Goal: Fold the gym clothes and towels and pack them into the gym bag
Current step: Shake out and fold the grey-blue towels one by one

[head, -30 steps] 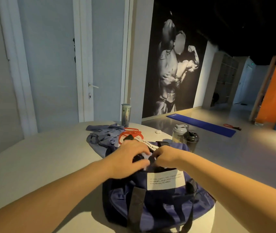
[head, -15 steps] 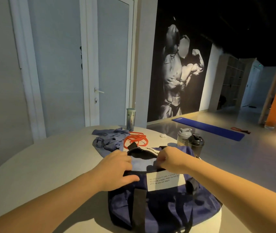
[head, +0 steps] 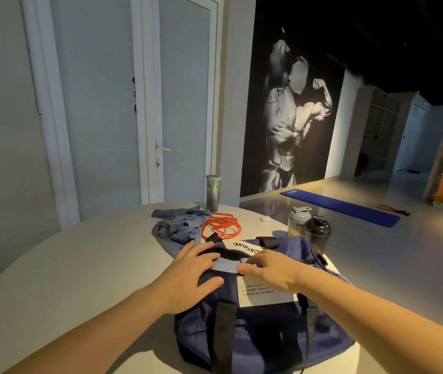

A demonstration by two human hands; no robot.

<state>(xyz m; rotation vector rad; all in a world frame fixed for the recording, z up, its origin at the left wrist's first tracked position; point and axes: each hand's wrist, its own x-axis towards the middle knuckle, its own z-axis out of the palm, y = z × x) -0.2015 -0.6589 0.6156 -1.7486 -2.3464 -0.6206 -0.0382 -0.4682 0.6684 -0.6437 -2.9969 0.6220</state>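
So, step in hand: we judged we were tucking a pale blue folded cloth (head: 225, 265) into the mouth of the navy fabric gym bag (head: 263, 333).
Left hand (head: 193, 273): its fingers were straight and spread, flat on the bag's rim and touching the cloth's left edge.
Right hand (head: 271, 271): it lay over the rim just right of the left hand, thumb stretched toward it. We could not tell whether it pinched the rim or only pressed.
Doing it well: we thought it best to hold the mouth wide with the right hand and press the cloth down flat with the left, so the folds would hold.
Bag's lie: it sat on the pale round table (head: 80, 265) under both hands, mouth up. Its long axis ran crosswise to our forearms, labelled side toward us.
Left to pack: a crumpled grey-blue garment (head: 179, 225) lay just beyond the left hand's fingertips.
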